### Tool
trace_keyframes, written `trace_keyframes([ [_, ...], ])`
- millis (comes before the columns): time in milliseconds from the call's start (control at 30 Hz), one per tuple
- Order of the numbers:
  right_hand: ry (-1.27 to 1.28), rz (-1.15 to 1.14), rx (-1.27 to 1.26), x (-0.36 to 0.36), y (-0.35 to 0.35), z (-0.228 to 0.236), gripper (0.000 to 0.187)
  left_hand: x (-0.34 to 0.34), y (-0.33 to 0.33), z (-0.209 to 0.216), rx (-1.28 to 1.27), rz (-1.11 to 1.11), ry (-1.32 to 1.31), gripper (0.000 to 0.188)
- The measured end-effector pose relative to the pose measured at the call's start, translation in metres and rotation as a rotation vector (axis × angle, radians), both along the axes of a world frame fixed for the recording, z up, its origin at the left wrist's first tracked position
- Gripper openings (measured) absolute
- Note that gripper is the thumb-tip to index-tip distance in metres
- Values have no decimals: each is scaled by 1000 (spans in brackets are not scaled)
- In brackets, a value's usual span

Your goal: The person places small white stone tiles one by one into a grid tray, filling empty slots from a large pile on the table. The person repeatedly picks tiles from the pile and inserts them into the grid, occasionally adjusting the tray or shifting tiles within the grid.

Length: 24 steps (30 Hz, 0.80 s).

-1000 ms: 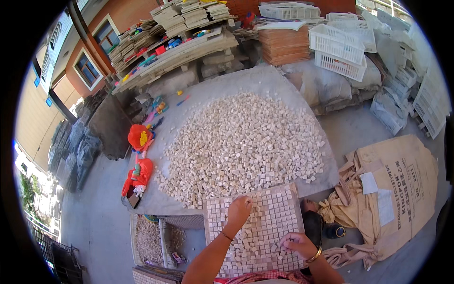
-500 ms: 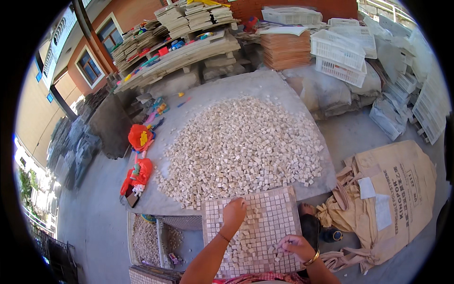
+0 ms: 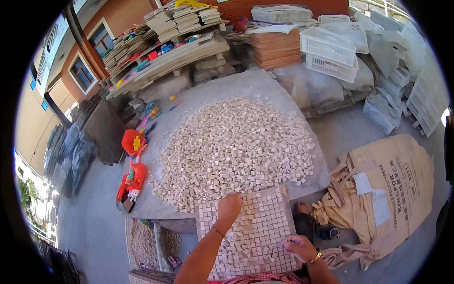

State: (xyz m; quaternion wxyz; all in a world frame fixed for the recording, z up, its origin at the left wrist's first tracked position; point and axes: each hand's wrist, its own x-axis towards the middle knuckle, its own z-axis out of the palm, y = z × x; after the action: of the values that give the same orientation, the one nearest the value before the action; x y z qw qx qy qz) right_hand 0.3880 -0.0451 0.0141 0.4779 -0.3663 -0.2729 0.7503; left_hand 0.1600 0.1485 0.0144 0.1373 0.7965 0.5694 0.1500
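Note:
A square grid board [image 3: 267, 213] leans over my lap, many of its cells filled with small pale stone cubes. Loose cubes [image 3: 236, 246] lie scattered on top of its lower left and middle. My left hand [image 3: 230, 208] is closed over the board's upper part, fingertips pressed together and mostly hidden by the hand. Toward the lower right, my right hand [image 3: 298, 246] is curled closed just above the grid; whatever is in its fingers is too small to name. Beyond the board, a broad heap of cubes [image 3: 236, 146] covers much of the grey table [image 3: 189, 102].
Red bags [image 3: 135, 142] lie along the table's left edge. Below it stands a white crate [image 3: 130, 246] of cubes. To the right are a large tan sack [image 3: 397, 180] and a dark bottle [image 3: 328, 232]. White plastic baskets [image 3: 331, 49] and stacked brown sheets [image 3: 275, 47] stand behind.
The whole view has shifted slightly, moving the scene a little to the left. Both hands stay closed over nearly the same parts of the board, with only small finger movements.

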Motion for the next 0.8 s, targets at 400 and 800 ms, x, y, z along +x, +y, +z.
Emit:
trace_keyframes([
  [400, 46, -7, 13, 3, -1, -4, 16, 9, -11, -6, 53, -9, 105, 19],
  [800, -37, -83, -38, -1, -1, 1, 18, -5, -38, 21, -972, 290, -1814, 9],
])
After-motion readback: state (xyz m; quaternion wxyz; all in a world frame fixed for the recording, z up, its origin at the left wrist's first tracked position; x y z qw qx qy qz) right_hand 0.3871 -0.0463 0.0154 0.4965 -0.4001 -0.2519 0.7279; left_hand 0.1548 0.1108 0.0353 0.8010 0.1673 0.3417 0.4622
